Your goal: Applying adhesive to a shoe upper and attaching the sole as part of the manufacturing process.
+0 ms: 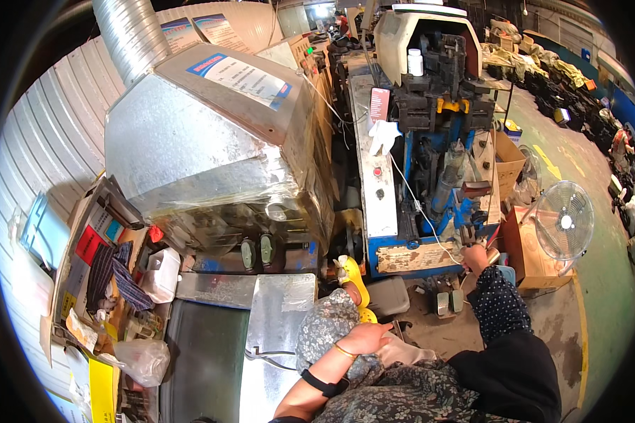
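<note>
My left hand (352, 290), in a pale floral sleeve, closes on a yellow shoe (355, 273); its fingers are mostly hidden. A second yellow piece (366, 314) shows below it. Over that sleeve lies a bare hand (365, 339) with a bracelet and black wristband, apparently another person's. My right hand (476, 258), in a dark dotted sleeve, is closed at the lower front of the blue machine (410, 256). What it grips is too small to make out. A metal cylinder (493, 254) sits beside it.
A metal hood (190, 134) with a duct stands left, two dark green shoe-shaped pieces (257, 252) at its opening. Before it runs a dark belt (206, 352). A cluttered shelf (77, 264) lines the far left. A fan (563, 217) and cardboard box (540, 257) stand right.
</note>
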`<state>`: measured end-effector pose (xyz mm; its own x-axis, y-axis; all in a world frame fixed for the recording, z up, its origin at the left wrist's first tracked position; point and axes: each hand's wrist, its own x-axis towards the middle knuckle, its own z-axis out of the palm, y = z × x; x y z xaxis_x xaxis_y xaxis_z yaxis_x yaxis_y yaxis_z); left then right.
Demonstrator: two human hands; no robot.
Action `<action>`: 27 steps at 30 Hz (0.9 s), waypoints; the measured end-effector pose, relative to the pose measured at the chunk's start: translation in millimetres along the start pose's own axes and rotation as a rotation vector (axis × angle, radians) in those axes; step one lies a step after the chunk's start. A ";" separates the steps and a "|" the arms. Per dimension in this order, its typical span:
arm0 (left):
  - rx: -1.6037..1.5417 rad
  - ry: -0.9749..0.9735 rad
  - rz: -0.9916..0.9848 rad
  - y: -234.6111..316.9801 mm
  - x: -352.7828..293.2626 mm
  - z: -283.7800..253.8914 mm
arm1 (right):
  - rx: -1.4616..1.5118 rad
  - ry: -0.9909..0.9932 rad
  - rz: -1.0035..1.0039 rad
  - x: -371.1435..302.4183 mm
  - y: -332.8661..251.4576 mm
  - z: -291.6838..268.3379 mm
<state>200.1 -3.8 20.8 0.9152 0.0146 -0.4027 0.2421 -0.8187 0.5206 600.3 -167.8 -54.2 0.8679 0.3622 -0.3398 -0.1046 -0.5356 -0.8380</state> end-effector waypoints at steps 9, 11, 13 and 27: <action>0.012 -0.003 -0.001 -3.4 2.1 2.9 | -0.007 -0.004 0.022 -17.7 -19.3 -2.0; 0.018 -0.024 -0.012 1.1 1.7 -1.5 | 0.003 -0.004 0.033 -20.7 -22.5 -3.4; 0.023 -0.044 -0.028 0.2 1.1 -0.8 | 0.000 -0.011 0.005 -25.2 -25.9 -1.7; 0.006 0.009 0.010 -5.0 3.5 6.7 | 0.027 -0.015 0.051 -16.4 -17.6 0.0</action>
<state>199.9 -3.5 11.8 0.9205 0.0114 -0.3906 0.2308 -0.8223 0.5201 587.8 -164.3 -33.9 0.8538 0.3464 -0.3887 -0.1618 -0.5330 -0.8305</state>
